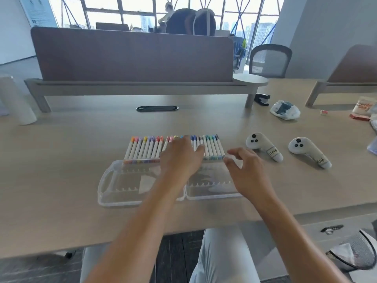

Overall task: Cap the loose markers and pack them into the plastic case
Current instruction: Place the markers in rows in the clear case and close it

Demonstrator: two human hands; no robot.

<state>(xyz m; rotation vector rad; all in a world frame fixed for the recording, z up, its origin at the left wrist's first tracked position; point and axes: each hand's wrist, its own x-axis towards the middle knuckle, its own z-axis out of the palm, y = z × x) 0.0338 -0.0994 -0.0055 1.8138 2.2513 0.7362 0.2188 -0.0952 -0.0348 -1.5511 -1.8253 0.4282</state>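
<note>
On the desk (61, 152), a row of markers (142, 149) lies side by side just beyond the open clear case (122, 184), their coloured caps pointing away from the person. Both halves of the case lie flat and look empty; its ribbed slots show only faintly through the plastic, and the forearms cover the hinge between the halves.

Over the middle of the row, the left hand (180, 158) lies palm down, fingers spread and resting on the markers, so that several barrels and caps under it are hidden. Whether it grips any one marker cannot be told, and whether every marker bears a cap is hard to make out at this blur.

At the right end of the row hovers the right hand (244, 170), fingers loosely spread and curled, thumb near the last marker, holding nothing that shows; its fingertips are blurred.

Well to the right lie two white controllers (263, 147), apart from each other. Farther back are a black stapler (263, 99) and a crumpled bag (285, 109). Packets at the right edge are cut off by the frame
</note>
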